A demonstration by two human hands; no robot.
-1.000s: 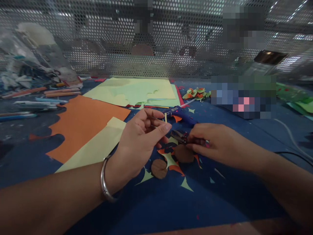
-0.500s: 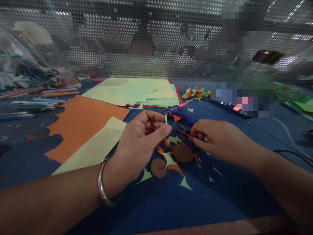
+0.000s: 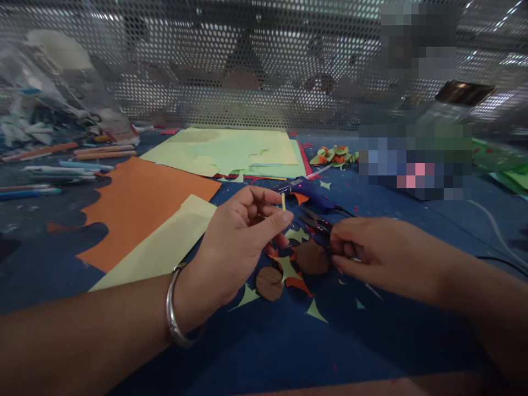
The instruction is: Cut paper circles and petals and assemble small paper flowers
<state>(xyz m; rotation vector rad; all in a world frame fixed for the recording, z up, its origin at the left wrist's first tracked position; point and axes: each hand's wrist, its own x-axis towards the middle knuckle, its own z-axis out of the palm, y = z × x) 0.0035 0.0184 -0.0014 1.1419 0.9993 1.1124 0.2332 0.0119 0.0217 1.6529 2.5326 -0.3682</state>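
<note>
Above the blue worktop (image 3: pixel 256 357), pinching a thin pale-yellow strip (image 3: pixel 283 201) between thumb (image 3: pixel 275 223) and forefinger (image 3: pixel 262 193) of the left hand (image 3: pixel 241 236), roughly upright and off the surface, wearing a silver bangle (image 3: pixel 169 309) on that side. To the right, gripping a small dark pliers-like tool (image 3: pixel 314 219) in the curled right hand (image 3: pixel 371 247), pointing it toward the left hand, near the strip but apart from it. Cannot make out the tool as open or closed. Can see a blue glue gun (image 3: pixel 319 201) just beyond, lying on the worktop with a red light (image 3: pixel 300 186) on its body. Below, have two brown discs (image 3: pixel 312 257) lying among green and orange paper scraps (image 3: pixel 289 268). To the left, have a large scalloped orange sheet (image 3: pixel 136 198) partly overlapped by a pale-yellow sheet (image 3: pixel 165 236).
</note>
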